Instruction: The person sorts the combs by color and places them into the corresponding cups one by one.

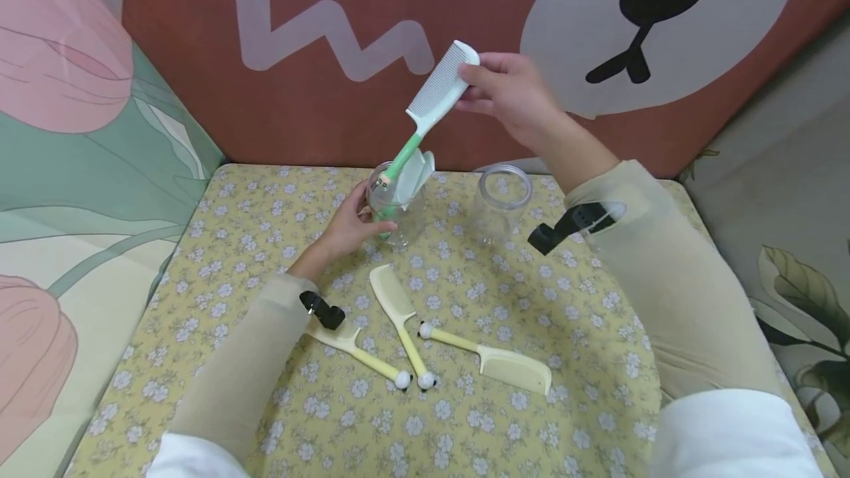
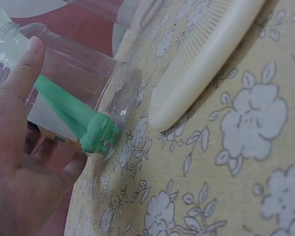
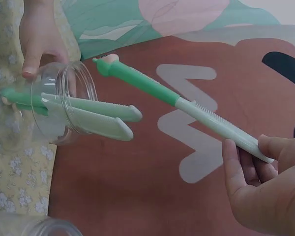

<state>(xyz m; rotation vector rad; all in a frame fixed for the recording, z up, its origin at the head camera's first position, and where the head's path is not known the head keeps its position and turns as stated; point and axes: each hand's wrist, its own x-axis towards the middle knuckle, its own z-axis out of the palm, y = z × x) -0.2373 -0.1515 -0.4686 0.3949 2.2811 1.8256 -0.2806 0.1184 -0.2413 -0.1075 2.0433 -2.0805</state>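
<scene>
My right hand point(image 1: 514, 94) pinches a green-handled comb point(image 1: 441, 87) by its pale toothed end, handle slanting down. In the right wrist view the comb's figure-tipped handle end point(image 3: 107, 65) is just outside the mouth of a clear plastic jar point(image 3: 78, 98). My left hand point(image 1: 348, 223) grips that jar around its side, thumb across the front. Inside stand two more green combs point(image 3: 93, 115), their pale heads sticking out of the mouth. Their green handle ends point(image 2: 98, 132) reach down near the jar's bottom in the left wrist view.
A second clear jar point(image 1: 501, 205) stands to the right. Three yellow combs with white ball tips lie in front: a left one point(image 1: 361, 352), a middle one point(image 1: 398, 308) and a right one point(image 1: 511, 367). The flowered tablecloth point(image 1: 478, 434) ends at a brown patterned backdrop point(image 1: 199, 94).
</scene>
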